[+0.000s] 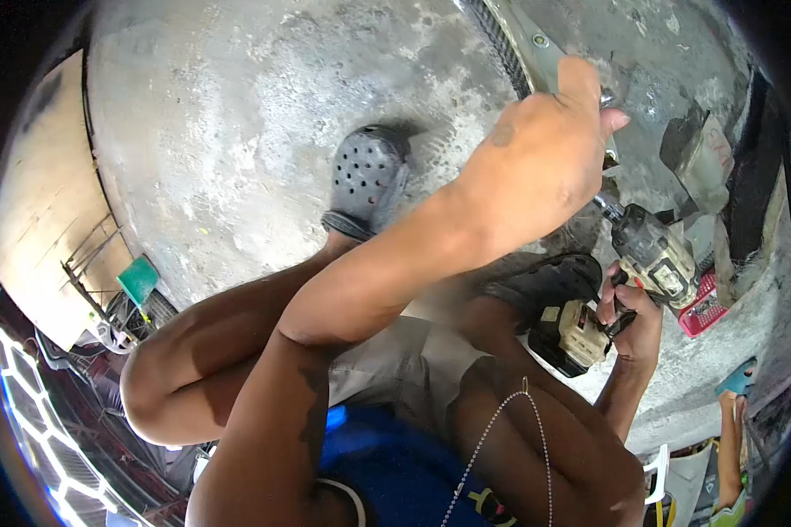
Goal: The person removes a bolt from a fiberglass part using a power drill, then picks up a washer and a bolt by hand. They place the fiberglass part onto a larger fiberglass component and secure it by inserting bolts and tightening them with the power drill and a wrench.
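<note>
My right hand (634,321) is wrapped around the grip of a worn cordless impact driver (664,255), its battery toward my knees. The driver's metal nose points up and left, under my left hand (545,158). My left hand is closed, thumb and a fingertip showing past the knuckles, beside a long grey metal part (536,44) with a bolt in it. A black treaded tyre (498,44) runs along that part. Shiny metal shows beside the fingers, but what they grip is mostly hidden.
My feet, in black clogs (369,176), rest on the stained concrete floor (228,114). A red plastic basket (703,307) lies beyond the driver. A clear plastic container (705,162) stands at the right. A green object (138,279) is at the left. Another person's arm (729,448) shows lower right.
</note>
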